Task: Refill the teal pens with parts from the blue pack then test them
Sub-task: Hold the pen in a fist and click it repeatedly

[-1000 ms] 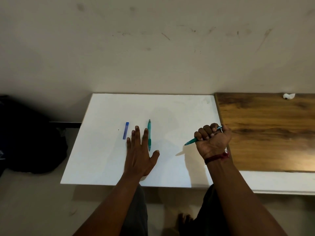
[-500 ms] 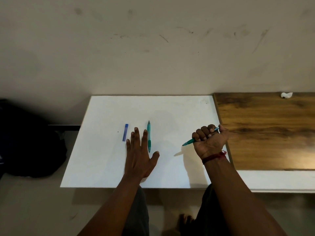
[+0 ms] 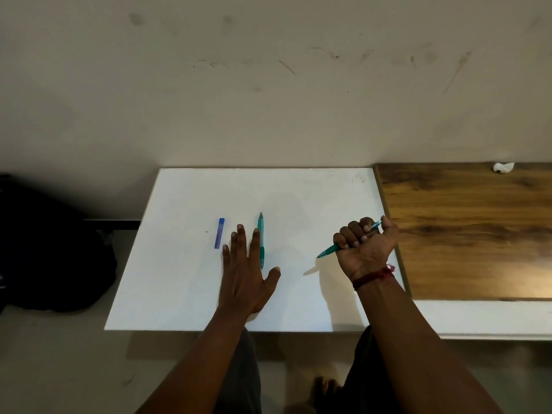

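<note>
A teal pen (image 3: pixel 261 234) lies lengthwise on the white board (image 3: pixel 179 279), its lower end beside my index finger. My left hand (image 3: pixel 245 276) rests flat on the board with straight fingers, just left of that pen. A small blue pack (image 3: pixel 219 233) lies a little left of my fingertips. My right hand (image 3: pixel 366 249) grips a second teal pen (image 3: pixel 328 251) in a fist, thumb on its top end, tip pointing down-left just above the board. Its shadow falls below the tip.
A brown wooden tabletop (image 3: pixel 472 234) adjoins the board on the right, with a crumpled white scrap (image 3: pixel 503 167) at its far edge. A dark bag (image 3: pixel 50 258) sits on the floor at left. A bare wall stands behind. My knees and a foot show below the board.
My right hand with the pen has drifted slightly left and lower toward the board. My left hand, the lying pen and the blue pack have stayed put.
</note>
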